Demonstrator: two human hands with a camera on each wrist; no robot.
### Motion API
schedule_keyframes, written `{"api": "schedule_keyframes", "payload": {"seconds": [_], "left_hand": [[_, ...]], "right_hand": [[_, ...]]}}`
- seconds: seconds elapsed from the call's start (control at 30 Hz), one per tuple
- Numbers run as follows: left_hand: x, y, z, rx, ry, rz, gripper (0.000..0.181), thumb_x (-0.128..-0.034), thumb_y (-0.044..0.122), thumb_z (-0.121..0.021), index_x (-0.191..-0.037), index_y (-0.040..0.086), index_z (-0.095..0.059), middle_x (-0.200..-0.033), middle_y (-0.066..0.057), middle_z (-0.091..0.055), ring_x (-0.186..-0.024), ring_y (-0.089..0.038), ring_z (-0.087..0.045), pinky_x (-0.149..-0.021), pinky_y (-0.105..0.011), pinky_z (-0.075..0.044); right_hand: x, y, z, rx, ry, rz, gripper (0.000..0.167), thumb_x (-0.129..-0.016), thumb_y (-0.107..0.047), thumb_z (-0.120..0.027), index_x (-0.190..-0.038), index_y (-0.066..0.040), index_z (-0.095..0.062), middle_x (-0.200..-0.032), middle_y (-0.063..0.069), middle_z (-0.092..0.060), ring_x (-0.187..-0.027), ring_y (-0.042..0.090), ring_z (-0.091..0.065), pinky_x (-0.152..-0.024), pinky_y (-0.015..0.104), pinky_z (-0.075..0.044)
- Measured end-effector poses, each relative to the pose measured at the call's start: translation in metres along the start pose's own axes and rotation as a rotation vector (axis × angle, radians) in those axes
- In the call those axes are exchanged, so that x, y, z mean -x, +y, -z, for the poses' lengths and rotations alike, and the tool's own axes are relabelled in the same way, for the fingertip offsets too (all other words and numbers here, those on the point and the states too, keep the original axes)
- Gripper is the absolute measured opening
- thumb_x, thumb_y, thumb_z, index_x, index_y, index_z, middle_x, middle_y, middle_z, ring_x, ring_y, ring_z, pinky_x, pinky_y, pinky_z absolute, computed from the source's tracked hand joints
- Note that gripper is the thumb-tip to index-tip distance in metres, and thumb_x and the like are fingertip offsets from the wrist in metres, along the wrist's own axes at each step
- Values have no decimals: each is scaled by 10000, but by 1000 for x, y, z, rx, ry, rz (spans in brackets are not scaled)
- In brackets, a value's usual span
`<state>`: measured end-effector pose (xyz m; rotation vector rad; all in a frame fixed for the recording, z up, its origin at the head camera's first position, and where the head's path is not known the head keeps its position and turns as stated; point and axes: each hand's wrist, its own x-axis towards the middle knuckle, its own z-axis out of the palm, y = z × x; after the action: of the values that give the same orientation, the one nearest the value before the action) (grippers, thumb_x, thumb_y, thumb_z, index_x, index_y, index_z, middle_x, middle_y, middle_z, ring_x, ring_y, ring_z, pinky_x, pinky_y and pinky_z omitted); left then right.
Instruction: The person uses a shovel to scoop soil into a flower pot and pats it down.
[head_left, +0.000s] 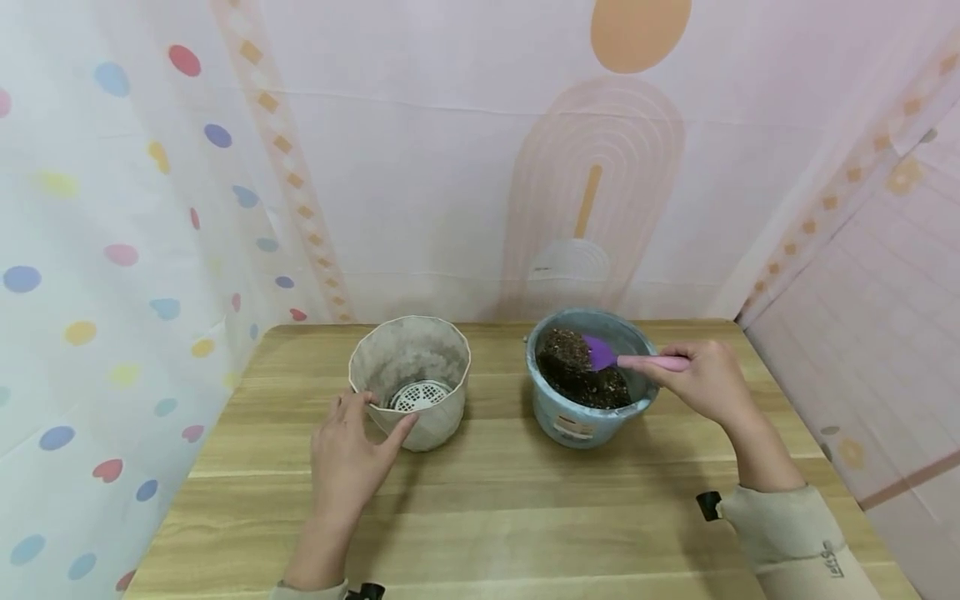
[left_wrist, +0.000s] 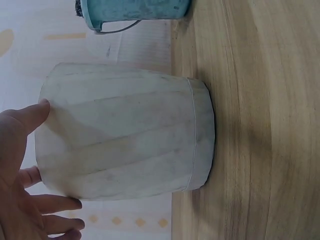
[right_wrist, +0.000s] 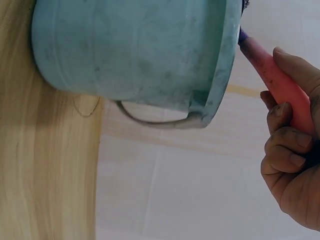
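Note:
A whitish faceted pot with a perforated disc at its bottom stands upright on the table. My left hand holds its near rim, thumb on one side and fingers at the left; the left wrist view shows the pot's outer wall. To the right is a blue bucket with dark soil inside. My right hand grips the pink handle of a purple-bladed trowel, its blade just above the soil with a heap on it. In the right wrist view fingers curl round the handle.
The wooden table reaches back to a patterned cloth hung behind it, with more cloth at both sides. A thin wire handle hangs on the bucket's side in the right wrist view.

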<state>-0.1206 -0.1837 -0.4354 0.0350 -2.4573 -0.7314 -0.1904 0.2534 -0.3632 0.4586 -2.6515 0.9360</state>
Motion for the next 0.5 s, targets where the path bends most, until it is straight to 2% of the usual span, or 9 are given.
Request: {"api": "schedule_keyframes", "payload": {"seconds": [0.1,0.23,0.4,0.5], "left_hand": [[1,-2,1,3,0,11,590,-754,441,-877,-1078,26,-611,-1134,-269,-685,-1053,-464,-623,-841,-602,-430],[1,-4,3,2,-20,28,597,-761,448,-872,-1089,22,-614,-1252,-325,-635,-1238,-525,-544,-977,-662,-394],[0,-4,3,-3,-34,42,600,-763,475,-865,-1091,35,-621,-1203,-278,-672,-1180,-450,-592,-966,-631,-405],[0,-4,3,-2,-31,43,602,-759,475,-867,-1088,33,-624,-1212,-278,-670,-1198,-439,-588,-970,-624,-403]], "right_hand": [[-3,-6,-3,2,-4,18,228,-834,-257,-848,-830,-35,-799,-781,107,-761,-579,125,-581,-502,266,-462],[-11,-17,-9,19,-9,55,218,-822,-270,-856,-815,-59,-802,-761,75,-757,-559,119,-561,-504,278,-453],[-24,-33,-20,30,-25,88,220,-810,-297,-864,-787,-86,-804,-751,44,-753,-610,134,-614,-557,311,-490],[-32,-46,-29,18,-41,105,234,-803,-320,-867,-753,-101,-799,-732,24,-747,-626,147,-639,-584,331,-508]]}}
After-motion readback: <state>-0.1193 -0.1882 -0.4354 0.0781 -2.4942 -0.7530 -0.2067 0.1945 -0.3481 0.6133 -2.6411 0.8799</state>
